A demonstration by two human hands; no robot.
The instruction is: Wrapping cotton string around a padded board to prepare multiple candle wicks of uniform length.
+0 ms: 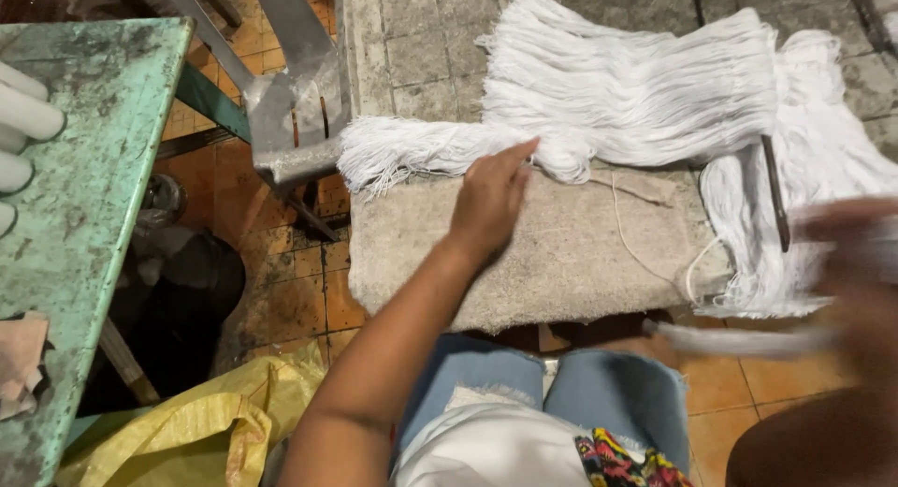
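Note:
My left hand (491,202) reaches forward over a beige carpet-covered bench (561,262). Its fingers are stretched out and the fingertips touch a long white yarn bundle (421,150) lying across the bench's far edge. A larger pile of white yarn (627,85) spreads behind it, and more yarn (795,216) hangs over the bench's right end. A dark thin rod (774,192) lies on that yarn. My right hand (856,253) is at the right edge, badly blurred by motion. A blurred white elongated thing (739,339) sits just below it; I cannot tell whether the hand grips it.
A worn green table (84,169) stands at the left with white cylinders (23,122) on it. A metal frame (295,103) leans by the bench's left end. A yellow sack (187,421) and a dark bucket (178,290) sit on the orange tiled floor.

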